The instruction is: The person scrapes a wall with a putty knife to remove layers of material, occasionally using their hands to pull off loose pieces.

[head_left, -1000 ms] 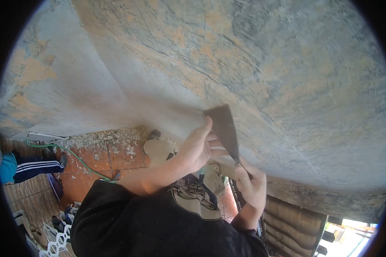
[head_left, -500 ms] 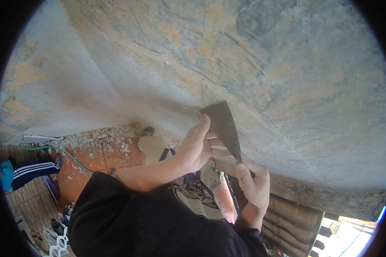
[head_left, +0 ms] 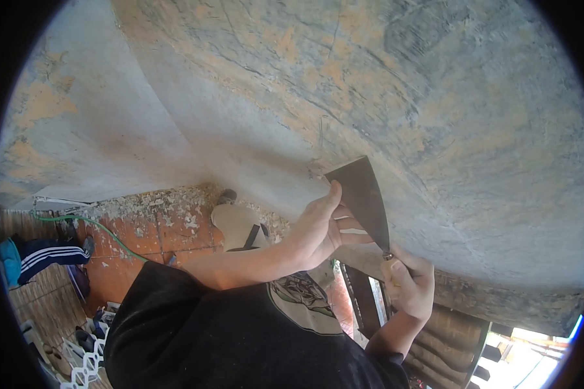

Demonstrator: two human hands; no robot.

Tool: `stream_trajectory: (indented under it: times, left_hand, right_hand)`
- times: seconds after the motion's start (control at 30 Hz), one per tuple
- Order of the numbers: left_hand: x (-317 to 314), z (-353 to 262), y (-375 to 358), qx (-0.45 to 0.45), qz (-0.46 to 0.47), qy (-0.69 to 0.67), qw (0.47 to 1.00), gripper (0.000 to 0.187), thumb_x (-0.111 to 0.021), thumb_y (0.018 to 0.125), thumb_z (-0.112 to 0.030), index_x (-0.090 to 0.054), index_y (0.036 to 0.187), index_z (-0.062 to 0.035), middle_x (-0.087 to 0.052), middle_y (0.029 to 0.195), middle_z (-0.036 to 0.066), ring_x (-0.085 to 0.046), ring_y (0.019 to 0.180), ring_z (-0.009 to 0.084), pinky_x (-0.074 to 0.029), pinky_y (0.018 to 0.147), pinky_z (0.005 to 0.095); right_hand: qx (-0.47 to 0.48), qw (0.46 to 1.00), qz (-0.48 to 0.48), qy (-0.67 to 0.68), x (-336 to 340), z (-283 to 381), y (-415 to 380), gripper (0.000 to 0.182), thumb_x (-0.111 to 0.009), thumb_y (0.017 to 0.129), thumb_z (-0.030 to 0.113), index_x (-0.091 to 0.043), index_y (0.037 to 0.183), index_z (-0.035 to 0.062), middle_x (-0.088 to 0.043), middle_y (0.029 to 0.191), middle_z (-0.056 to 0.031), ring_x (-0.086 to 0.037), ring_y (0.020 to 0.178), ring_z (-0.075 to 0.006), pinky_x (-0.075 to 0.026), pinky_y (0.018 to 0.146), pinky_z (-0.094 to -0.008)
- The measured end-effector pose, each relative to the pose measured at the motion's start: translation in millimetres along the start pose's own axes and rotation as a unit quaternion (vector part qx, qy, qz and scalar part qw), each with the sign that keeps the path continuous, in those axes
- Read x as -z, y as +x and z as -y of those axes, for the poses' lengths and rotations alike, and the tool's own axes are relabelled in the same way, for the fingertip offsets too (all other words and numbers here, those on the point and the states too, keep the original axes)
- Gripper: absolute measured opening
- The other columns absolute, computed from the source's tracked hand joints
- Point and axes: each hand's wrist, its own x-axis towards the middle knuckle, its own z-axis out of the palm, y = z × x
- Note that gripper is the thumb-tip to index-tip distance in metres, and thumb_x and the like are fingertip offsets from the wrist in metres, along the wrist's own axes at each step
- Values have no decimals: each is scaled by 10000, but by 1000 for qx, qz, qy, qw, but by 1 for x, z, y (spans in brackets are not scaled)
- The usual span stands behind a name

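Observation:
A wide, triangular metal scraper (head_left: 365, 198) is between my two hands, its broad edge up against the patchy grey and orange wall (head_left: 422, 129). My right hand (head_left: 411, 285) is closed around its light-coloured handle (head_left: 389, 267). On the other side, my left hand (head_left: 318, 227) has the thumb along the blade's near corner and the fingers reaching behind the blade. Parts of those fingers are hidden by the metal.
Flakes of debris (head_left: 169, 201) lie along the foot of the wall on orange floor tiles (head_left: 120, 262). A green hose (head_left: 104, 230) runs across at left. Another person's striped trouser leg (head_left: 52, 256) shows at far left, and a white lattice piece (head_left: 87, 363) below.
Both hands and the scraper have shifted to the right in the view, with the wall's marks also sliding slightly right. More of the handle now shows below the blade.

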Motion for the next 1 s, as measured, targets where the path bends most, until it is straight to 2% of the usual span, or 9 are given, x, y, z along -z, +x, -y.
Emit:
stream_trajectory:
  times: [0.07,0.27,0.33,0.4,0.67,0.73,0.77,0.87,1.0]
  left_hand:
    - [5,1,7,-85,-60,31,994,549,-343,1002,-520,-469,1218,-32,-619,1066,124,-621,1087,269,-509,983,513]
    - [-9,-1,3,-27,-34,13,999,521,-341,1001,-522,-527,1147,-58,-634,1053,105,-629,1031,251,-469,1025,483]
    - [-5,0,5,3,-24,10,1000,525,-341,1000,-527,-535,1141,-60,-642,1053,103,-631,1027,251,-465,1029,469]
    - [0,-1,9,-93,-23,17,995,545,-330,1000,-537,-540,1154,-58,-657,1067,110,-636,1024,250,-465,1008,445]
    - [-12,9,5,4,-8,-2,1000,607,-327,984,-575,-478,1234,-42,-625,1126,156,-593,1108,267,-451,1007,440]
    - [-21,5,5,-41,-151,-58,986,627,-307,996,-571,-485,1185,0,-625,1062,153,-599,1072,284,-444,1002,436]
    - [-12,-8,4,-88,-138,-44,985,667,-341,964,-613,-425,1294,-39,-571,1232,161,-546,1177,256,-438,1022,437]
    - [-13,-16,-2,-76,-175,-54,980,644,-311,980,-598,-475,1174,-6,-584,1116,153,-566,1112,272,-423,1026,425]
    - [-9,2,-2,44,-14,-42,998,617,-302,1000,-559,-481,1161,10,-584,1111,163,-568,1114,284,-433,1025,451]
  right_hand:
    - [-51,997,20,-50,-11,-2,24,400,-512,957,112,-543,1307,-80,-456,602,38,-346,476,-17,-250,443,-191]
    - [-41,999,-30,-21,0,7,2,386,-524,947,12,-554,1331,-11,-493,646,29,-352,509,-11,-265,452,-186]
    - [8,999,-22,-32,7,1,5,399,-547,942,106,-553,1290,-89,-483,620,5,-360,490,-20,-238,426,-197]
    - [4,999,-8,-49,-5,2,21,406,-557,942,100,-542,1304,-83,-503,627,-5,-363,487,-21,-243,426,-195]
    - [9,999,7,-37,18,24,9,348,-538,934,29,-601,1273,-21,-492,654,44,-367,526,-20,-293,465,-196]
    - [-26,997,3,-78,-7,27,33,340,-531,940,42,-605,1266,-25,-505,666,41,-391,543,-24,-317,478,-194]
    - [-39,996,35,-69,-22,26,49,330,-530,946,48,-607,1256,-37,-515,675,35,-414,564,-28,-334,491,-195]
    - [-50,995,42,-75,-21,25,46,354,-533,954,59,-582,1294,-27,-521,704,25,-347,512,-11,-256,442,-175]
    - [24,998,28,-60,16,23,5,372,-507,948,23,-563,1312,-28,-563,705,-25,-372,483,-11,-264,429,-179]
